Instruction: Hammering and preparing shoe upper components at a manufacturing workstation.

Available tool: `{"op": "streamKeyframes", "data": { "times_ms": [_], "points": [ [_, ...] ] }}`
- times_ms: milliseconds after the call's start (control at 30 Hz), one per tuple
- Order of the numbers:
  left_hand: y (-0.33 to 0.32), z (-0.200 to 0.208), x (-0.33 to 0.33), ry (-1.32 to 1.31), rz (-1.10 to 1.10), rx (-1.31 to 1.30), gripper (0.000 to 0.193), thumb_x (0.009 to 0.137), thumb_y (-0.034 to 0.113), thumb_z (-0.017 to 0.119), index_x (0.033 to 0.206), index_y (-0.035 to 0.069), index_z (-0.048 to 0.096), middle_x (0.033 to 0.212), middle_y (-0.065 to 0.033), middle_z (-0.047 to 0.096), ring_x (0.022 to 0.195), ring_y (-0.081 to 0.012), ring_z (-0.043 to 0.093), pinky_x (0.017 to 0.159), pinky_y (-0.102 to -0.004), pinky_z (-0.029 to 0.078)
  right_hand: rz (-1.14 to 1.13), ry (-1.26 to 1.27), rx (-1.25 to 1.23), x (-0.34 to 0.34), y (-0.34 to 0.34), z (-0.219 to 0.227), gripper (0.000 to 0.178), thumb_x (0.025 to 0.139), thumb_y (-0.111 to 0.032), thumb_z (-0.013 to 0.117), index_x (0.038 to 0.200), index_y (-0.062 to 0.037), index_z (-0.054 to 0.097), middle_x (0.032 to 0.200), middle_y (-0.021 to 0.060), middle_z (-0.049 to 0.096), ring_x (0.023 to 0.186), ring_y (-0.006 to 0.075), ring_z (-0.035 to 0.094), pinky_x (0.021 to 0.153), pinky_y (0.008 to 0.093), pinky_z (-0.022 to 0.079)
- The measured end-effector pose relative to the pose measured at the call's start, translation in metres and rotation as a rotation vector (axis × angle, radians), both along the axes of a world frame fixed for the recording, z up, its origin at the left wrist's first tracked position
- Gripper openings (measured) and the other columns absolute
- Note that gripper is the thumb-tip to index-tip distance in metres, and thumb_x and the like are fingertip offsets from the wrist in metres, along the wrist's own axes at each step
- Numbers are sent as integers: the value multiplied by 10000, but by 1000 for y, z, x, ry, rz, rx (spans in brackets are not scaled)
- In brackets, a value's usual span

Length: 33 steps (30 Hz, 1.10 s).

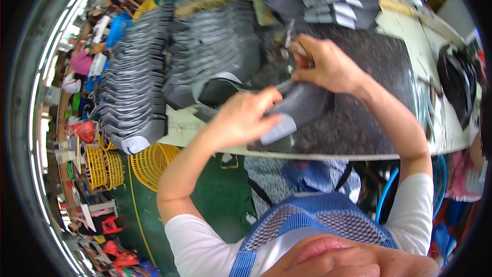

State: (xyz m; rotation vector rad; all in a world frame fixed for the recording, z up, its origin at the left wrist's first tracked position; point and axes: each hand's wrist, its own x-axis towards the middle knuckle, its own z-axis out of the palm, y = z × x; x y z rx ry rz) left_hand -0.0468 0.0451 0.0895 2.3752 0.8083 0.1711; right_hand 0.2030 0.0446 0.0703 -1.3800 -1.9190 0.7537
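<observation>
Left grip [243, 115] is pinching a curved dark grey panel [307, 105] between the hands, right grip [328, 64] is curled by its far edge (can't tell if it's pinching), stacked grey panels [136, 84] left of both.

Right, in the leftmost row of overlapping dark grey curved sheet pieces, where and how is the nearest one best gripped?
Probably pinch the nearest dark grey curved sheet piece by its lower edge, at the pale patch, coming from the near side: that end lies uncovered, while neighbouring pieces crowd behind it.
</observation>
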Motion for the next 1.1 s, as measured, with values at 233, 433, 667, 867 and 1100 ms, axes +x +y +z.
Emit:
{"op": "streamKeyframes", "data": {
  "times_ms": [233,433,667,867,1100],
  "points": [
    [-39,46,-59,-20,113,-16,330,903,219,663,1104,18,495,793,-210,643,691,-408,629,624,-478,464,243,270,-202,-65,29,15,401,707,-146,837,924,1,534,802,89,644,748,163,616,667,321,497],
    [-48,53,-67,94,33,-348,295,888,187,668,1122,73,529,856,-184,686,778,-393,678,655,-459,506,2,-36,179,-78,69,-32,354,763,-193,771,1009,-28,577,873,122,690,818,289,686,718,408,525],
    [-48,-7,-53,-7,97,-467,397,923,188,658,1265,72,494,898,-103,620,795,-202,598,698,-359,475,-271,-332,236,-5,63,-34,473,802,-401,775,943,-15,541,953,141,648,912,342,642,757,437,506],
    [-17,-60,53,-194,-98,-553,284,986,284,619,1064,18,559,803,-68,587,739,-113,515,674,-313,453,-372,-39,449,50,2,-43,228,914,-176,686,989,-13,545,813,125,606,741,300,607,683,368,484],
    [-9,-90,114,-219,-143,-90,405,814,132,736,1182,31,600,956,-69,565,802,-215,573,713,-343,492,-563,241,-118,100,-127,4,184,1006,-177,567,1061,-7,612,711,18,599,562,78,550,522,238,435]
  ]
}}
